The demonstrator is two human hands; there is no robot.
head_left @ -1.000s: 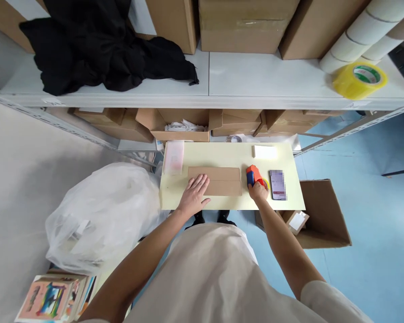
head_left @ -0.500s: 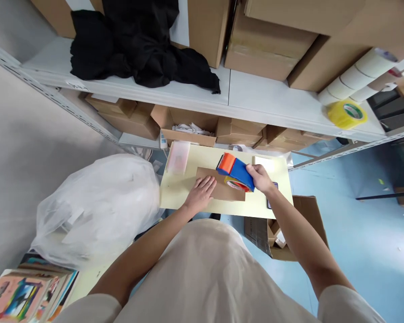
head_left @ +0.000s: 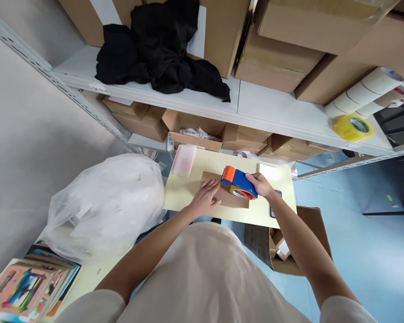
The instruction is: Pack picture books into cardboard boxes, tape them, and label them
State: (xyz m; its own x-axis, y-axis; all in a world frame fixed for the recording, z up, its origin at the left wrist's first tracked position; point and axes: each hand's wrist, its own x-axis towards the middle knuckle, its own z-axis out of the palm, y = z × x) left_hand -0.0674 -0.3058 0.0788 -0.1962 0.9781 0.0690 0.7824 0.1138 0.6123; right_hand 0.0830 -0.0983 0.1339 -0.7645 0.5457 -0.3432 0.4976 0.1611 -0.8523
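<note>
A flat brown cardboard piece (head_left: 234, 200) lies on the pale yellow table (head_left: 185, 193). On its left end rests my left hand (head_left: 206, 197), open, with the fingers stretched out across it. My right hand (head_left: 259, 184) is closed around the back of a blue and orange tape dispenser (head_left: 244, 181), which carries a roll of tape. The dispenser is over the right half of the cardboard, its orange end pointing left towards my left hand. Whether it touches the cardboard I cannot tell.
A pinkish clear packet (head_left: 184, 160), white paper (head_left: 268, 171) and a phone (head_left: 275, 208) lie on the table. Left stands a big white plastic bag (head_left: 107, 202); an opened carton (head_left: 309, 224) is below right. Shelves (head_left: 272, 105) with boxes and a yellow tape roll (head_left: 353, 127) rise behind.
The tape dispenser in my right hand has come slightly lower over the cardboard. My left hand's thumb is now spread apart from the fingers. The whole view has shifted a little.
</note>
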